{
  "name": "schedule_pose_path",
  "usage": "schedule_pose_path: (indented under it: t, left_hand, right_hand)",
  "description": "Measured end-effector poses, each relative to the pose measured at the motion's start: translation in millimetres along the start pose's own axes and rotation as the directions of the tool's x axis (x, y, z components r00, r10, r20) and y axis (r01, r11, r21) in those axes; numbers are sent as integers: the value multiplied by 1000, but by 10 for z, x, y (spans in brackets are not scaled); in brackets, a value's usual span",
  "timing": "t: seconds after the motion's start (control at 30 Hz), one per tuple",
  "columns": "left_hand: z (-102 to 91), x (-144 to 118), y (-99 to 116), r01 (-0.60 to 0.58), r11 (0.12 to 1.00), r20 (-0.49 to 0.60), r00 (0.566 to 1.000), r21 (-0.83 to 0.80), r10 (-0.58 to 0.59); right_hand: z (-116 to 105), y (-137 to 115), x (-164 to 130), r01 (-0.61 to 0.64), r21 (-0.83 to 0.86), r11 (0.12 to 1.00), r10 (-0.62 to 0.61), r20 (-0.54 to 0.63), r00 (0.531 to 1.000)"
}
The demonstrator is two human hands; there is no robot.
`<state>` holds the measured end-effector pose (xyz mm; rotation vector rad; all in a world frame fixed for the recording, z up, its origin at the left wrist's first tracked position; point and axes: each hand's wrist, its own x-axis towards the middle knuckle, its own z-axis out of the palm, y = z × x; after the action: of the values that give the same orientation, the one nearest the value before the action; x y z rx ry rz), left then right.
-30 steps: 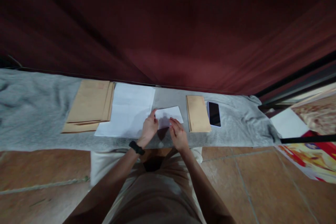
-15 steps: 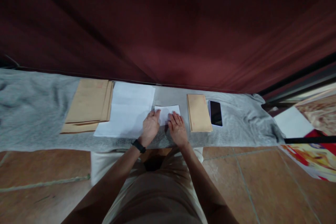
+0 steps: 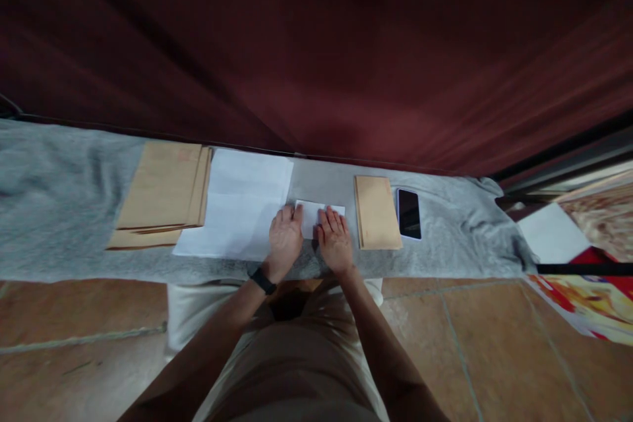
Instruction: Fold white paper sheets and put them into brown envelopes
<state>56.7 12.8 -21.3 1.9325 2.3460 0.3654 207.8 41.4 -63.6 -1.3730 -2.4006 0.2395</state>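
A small folded white sheet of paper [image 3: 309,216] lies flat on the grey cloth in front of me. My left hand [image 3: 285,236] rests at its left edge, thumb and fingers stretched forward; a black band circles that wrist. Lying flat over the sheet's right part is my right hand [image 3: 335,239], fingers extended. Immediately left of my left hand is a stack of large white paper [image 3: 237,204], its lower right corner partly under or behind that hand. To the right of my right hand sits a small pile of brown envelopes [image 3: 378,214].
A larger pile of brown envelopes [image 3: 161,188] overlaps the white stack at left. A phone [image 3: 409,214] lies right of the small pile. The grey cloth [image 3: 459,224] covers a narrow surface against a dark red panel [image 3: 316,66]. Printed packaging [image 3: 593,300] is at far right.
The folded sheet has turned slightly clockwise and shifted a little right under my hands. Both hands stay at it, with small finger movements. The camera view has tilted slightly.
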Motion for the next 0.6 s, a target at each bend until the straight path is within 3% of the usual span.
schedule_pose_path:
  t: [0.1,0.23,0.43,0.6]
  left_hand:
    - [49,-64,125,-129,991,-48,991,-41,127]
    - [184,-101,283,-382,905,7,921,-190,390]
    - [309,-144,230,-408,886,21,906,-221,422]
    - [320,-147,104,-406,901,24,910,-155,414]
  right_hand:
    - [25,38,-24,24,-6,1000,-24,13,1000]
    - [87,112,-86,76,-22,997,-76,3,997]
    - [92,126,-113,88,-76,993,-86,32,996]
    - [7,69,-150,24,-125,992,-19,45,999]
